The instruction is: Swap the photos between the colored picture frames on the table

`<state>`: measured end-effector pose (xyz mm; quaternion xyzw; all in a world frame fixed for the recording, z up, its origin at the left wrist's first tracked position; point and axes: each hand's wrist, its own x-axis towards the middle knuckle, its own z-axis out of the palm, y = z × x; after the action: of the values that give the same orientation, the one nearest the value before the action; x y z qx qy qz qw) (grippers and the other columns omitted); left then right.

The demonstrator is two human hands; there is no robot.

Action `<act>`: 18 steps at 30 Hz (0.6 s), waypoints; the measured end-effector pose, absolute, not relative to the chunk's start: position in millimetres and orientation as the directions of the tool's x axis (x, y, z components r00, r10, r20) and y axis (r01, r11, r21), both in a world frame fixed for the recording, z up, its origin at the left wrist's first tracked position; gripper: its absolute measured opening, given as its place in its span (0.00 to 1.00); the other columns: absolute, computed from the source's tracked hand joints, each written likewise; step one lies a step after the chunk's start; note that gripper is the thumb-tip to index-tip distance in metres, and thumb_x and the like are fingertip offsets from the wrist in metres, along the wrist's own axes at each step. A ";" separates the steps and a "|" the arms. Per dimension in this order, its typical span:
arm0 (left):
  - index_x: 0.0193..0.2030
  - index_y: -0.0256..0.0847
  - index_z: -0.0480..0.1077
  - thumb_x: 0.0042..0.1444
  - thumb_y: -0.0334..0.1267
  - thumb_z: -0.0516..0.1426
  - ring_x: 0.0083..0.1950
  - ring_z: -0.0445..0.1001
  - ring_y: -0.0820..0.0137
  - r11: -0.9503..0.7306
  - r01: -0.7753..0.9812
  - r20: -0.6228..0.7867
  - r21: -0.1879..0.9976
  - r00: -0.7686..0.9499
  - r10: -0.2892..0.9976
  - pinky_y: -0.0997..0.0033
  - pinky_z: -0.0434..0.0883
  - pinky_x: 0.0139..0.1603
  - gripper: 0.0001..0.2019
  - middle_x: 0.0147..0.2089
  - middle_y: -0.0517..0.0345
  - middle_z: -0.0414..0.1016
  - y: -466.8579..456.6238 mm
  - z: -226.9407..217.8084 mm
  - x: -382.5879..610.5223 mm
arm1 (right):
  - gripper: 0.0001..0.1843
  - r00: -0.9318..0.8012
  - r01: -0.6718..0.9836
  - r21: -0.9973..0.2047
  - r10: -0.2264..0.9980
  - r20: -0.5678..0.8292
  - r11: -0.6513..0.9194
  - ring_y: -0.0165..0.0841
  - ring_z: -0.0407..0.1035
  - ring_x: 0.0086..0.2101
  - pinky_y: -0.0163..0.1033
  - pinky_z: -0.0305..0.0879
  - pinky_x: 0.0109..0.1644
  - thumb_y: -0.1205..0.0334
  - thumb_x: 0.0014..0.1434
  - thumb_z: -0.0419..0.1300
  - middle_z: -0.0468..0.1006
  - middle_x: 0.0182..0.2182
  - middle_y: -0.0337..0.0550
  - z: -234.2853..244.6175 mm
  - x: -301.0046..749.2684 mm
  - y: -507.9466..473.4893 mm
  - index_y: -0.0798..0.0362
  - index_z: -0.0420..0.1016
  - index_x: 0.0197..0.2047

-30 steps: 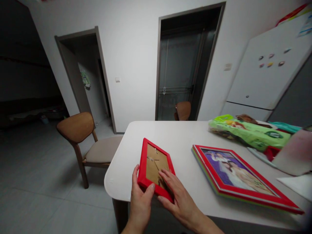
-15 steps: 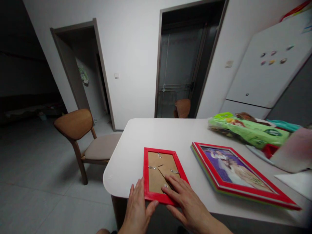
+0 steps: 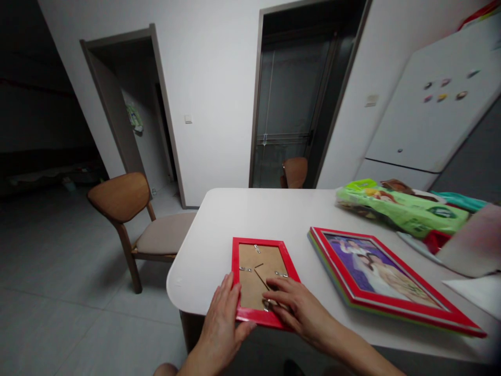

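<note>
A small red picture frame [image 3: 287, 256] lies face down on the white table, its brown backing board [image 3: 250, 287] and folded stand facing up. Small metal clips sit along the board's edges. My left hand [image 3: 223, 308] holds the frame's near left corner, fingers straight along the left side and thumb by the near edge. Bent over the near end of the board, my right hand [image 3: 295, 308] has its fingertips closed at the lower metal clip [image 3: 266, 304]. Its thumb is mostly hidden.
To the right, a larger red picture frame [image 3: 410, 303] with a photo lies on a stack. Behind it are a green plastic package [image 3: 407, 209] and other items. A wooden chair [image 3: 121, 201] stands left of the table [image 3: 195, 250]. A white fridge [image 3: 422, 115] is at the back right.
My right hand's fingers have gone from lying flat on the backing to bent at the lower clip. My left hand's fingers have slid slightly further over the frame's left side.
</note>
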<state>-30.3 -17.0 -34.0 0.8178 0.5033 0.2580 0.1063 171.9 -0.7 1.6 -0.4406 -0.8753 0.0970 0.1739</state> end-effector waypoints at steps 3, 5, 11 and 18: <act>0.52 0.34 0.57 0.43 0.39 0.59 0.59 0.50 0.59 -0.516 0.713 0.245 0.475 0.455 0.856 0.55 0.54 0.57 0.28 0.59 0.41 0.51 -11.2 -21.7 -27.4 | 0.12 -0.575 0.713 -0.346 0.791 0.209 0.609 0.36 0.61 0.44 0.43 0.57 0.45 0.64 0.51 0.51 0.69 0.44 0.46 1.4 169.6 9.9 0.45 0.74 0.35; 0.48 0.35 0.61 0.42 0.40 0.59 0.59 0.51 0.60 -0.542 0.686 0.227 0.485 0.500 0.836 0.56 0.54 0.57 0.25 0.57 0.42 0.55 -8.3 -20.0 -25.4 | 0.10 -0.565 0.713 -0.364 0.799 0.206 0.599 0.37 0.61 0.44 0.44 0.56 0.45 0.64 0.49 0.53 0.69 0.44 0.45 -2.5 167.4 14.8 0.45 0.75 0.31; 0.39 0.36 0.65 0.42 0.41 0.60 0.58 0.52 0.60 -0.543 0.675 0.235 0.500 0.497 0.835 0.57 0.55 0.56 0.17 0.55 0.44 0.60 -6.1 -23.4 -24.2 | 0.08 -0.472 0.754 -0.392 0.850 0.236 0.527 0.36 0.61 0.43 0.43 0.56 0.43 0.62 0.48 0.54 0.70 0.42 0.43 -12.9 159.4 19.5 0.45 0.75 0.29; 0.36 0.37 0.65 0.41 0.41 0.60 0.58 0.54 0.59 -0.522 0.661 0.220 0.540 0.488 0.845 0.56 0.55 0.56 0.16 0.54 0.44 0.61 -5.5 -18.8 -25.2 | 0.16 -0.260 0.826 -0.435 0.927 0.271 0.359 0.35 0.61 0.44 0.40 0.55 0.49 0.60 0.52 0.48 0.68 0.44 0.50 -8.3 180.5 31.4 0.55 0.72 0.40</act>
<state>-25.2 -5.5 -18.8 0.8399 0.4481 0.2354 0.1957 180.5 31.4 -8.3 -0.5569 -0.7870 0.1030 0.2447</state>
